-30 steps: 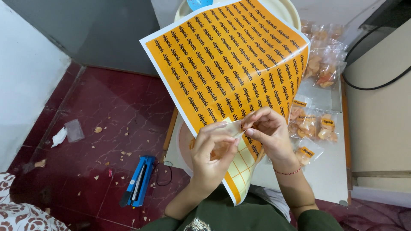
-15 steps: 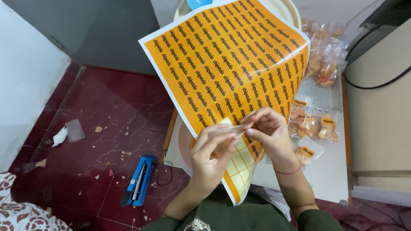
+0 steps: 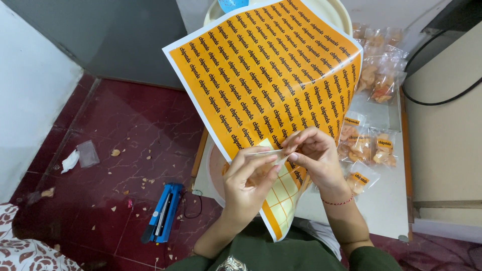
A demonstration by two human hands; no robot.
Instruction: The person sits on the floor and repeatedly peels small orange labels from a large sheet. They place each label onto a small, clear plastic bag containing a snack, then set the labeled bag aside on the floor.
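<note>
Largely hidden behind the orange sticker sheet (image 3: pixel 266 85), left hand (image 3: pixel 246 183) and right hand (image 3: pixel 314 155) pinch a clear bag (image 3: pixel 266 153).

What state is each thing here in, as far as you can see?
Sticker sheet: curled, partly peeled near its lower end.
Left hand: fingers pinching a small clear packet.
Right hand: fingertips meeting the same packet.
Snack packets: filled, some labelled, lying on the white table.
Blue sealer: closed, on the floor.
</note>
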